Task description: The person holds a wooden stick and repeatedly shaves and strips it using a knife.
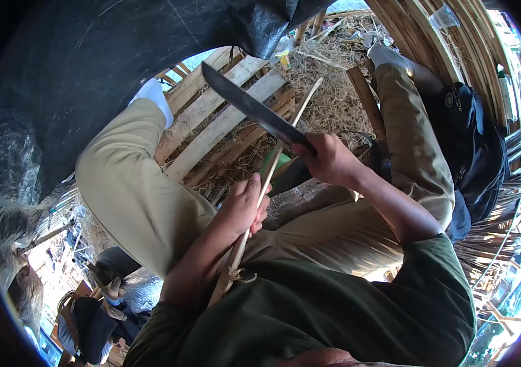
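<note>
My left hand (246, 206) is wrapped around a long, pale strip of split wood (266, 181). The strip runs up and to the right from my shirt, with curled shavings (234, 276) hanging near its lower end. In my right hand (331, 160) is the handle of a machete (248, 105). Its long dark blade points to the upper left and crosses the strip just above my left hand; whether blade and wood touch, I cannot tell. A green object (274, 163) shows partly behind the strip, its kind hidden.
Between my outstretched legs lie wooden slats (223, 122) and ground strewn with shavings (340, 79). Black sheeting (101, 55) hangs at upper left. Stacked split wood (431, 43) and a dark cloth bag (468, 134) are on the right. Another person (92, 324) sits at lower left.
</note>
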The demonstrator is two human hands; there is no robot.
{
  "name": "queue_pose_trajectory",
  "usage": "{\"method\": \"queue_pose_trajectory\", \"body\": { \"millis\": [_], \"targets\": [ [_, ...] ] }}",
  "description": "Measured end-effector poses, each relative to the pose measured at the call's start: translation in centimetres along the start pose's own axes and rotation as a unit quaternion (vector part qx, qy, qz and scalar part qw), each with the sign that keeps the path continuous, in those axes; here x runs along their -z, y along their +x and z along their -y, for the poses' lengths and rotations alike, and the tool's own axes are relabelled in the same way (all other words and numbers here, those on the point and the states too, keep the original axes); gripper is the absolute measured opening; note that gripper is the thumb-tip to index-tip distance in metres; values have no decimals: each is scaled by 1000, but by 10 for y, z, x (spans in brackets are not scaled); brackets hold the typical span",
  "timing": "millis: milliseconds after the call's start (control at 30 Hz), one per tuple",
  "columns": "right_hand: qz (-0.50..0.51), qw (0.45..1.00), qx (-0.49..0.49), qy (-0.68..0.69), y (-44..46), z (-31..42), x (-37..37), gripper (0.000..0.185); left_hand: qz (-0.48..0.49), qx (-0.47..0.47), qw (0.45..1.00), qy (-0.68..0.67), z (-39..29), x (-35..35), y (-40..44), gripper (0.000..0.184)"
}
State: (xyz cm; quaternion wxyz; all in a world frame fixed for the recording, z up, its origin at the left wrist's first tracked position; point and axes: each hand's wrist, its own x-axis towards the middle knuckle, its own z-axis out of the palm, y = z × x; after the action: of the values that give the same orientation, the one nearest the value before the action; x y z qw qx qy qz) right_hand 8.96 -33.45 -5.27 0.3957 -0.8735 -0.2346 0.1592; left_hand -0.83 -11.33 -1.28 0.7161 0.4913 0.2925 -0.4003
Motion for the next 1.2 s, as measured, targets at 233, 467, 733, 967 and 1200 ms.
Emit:
{"method": "queue_pose_trajectory", "body": {
  "millis": [233,467,733,967,1200],
  "targets": [
    [85,952,-285,77,26,3,36,42,15,-8,1000,-1,-4,2,5,42],
    [89,983,-161,25,29,-25,26,42,5,-21,1000,4,-5,2,6,42],
    [43,991,-126,-10,11,4,23,37,16,-21,1000,12,-8,5,2,44],
    [-36,996,-75,-34,-9,16,10,41,33,-48,997,56,-8,4,-5,45],
    [66,964,-250,66,24,4,25,44,-11,-46,997,64,-8,13,-7,44]
  ]
}}
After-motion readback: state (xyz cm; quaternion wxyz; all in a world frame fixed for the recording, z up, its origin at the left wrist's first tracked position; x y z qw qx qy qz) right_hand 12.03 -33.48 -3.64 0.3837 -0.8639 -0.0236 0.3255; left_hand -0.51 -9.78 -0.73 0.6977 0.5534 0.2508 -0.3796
